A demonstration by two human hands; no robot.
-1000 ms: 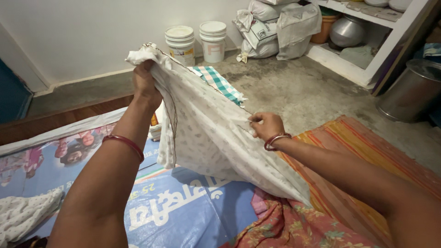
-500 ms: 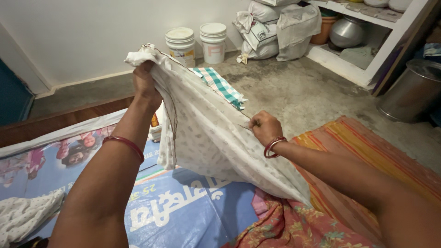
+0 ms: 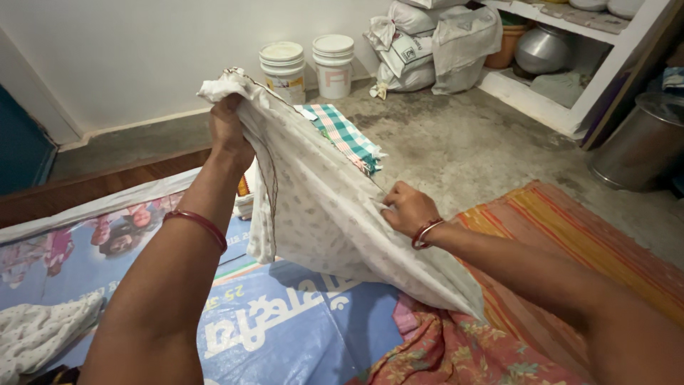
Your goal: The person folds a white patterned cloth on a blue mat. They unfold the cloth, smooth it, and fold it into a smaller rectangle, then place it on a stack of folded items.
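Cloth: a white cloth [image 3: 320,214] with a faint small print, held up off the floor and stretched between the two hands; its lower end hangs down to the right, below the right fingers.
Left hand: the left hand [image 3: 229,127] is raised, fingers closed tight round a bunched upper corner of the cloth; a red bangle sits on that forearm.
Right hand: the right hand [image 3: 407,208] is lower and to the right, fingers curled and pinching the edge of the cloth; bangles sit at the wrist.
Cloth edge: a dark thread or seam line runs down the hem below the left fingers.
Below the fingers: a blue printed plastic sheet [image 3: 285,328] lies on the floor, under both arms.
Below the right fingers: a red flowered fabric [image 3: 456,353] lies beside an orange striped mat [image 3: 570,235].
Beyond the fingers: a green checked cloth [image 3: 349,135] lies on the concrete floor, partly hidden by the white cloth.
Far beyond: two white buckets [image 3: 308,68] stand against the wall, with stuffed sacks [image 3: 434,39] just beside them.
Far right: a metal bin [image 3: 641,142] stands near a low shelf holding a metal pot [image 3: 541,50].
Lower left: a white dotted garment [image 3: 39,335] lies on the sheet, well apart from the left fingers.
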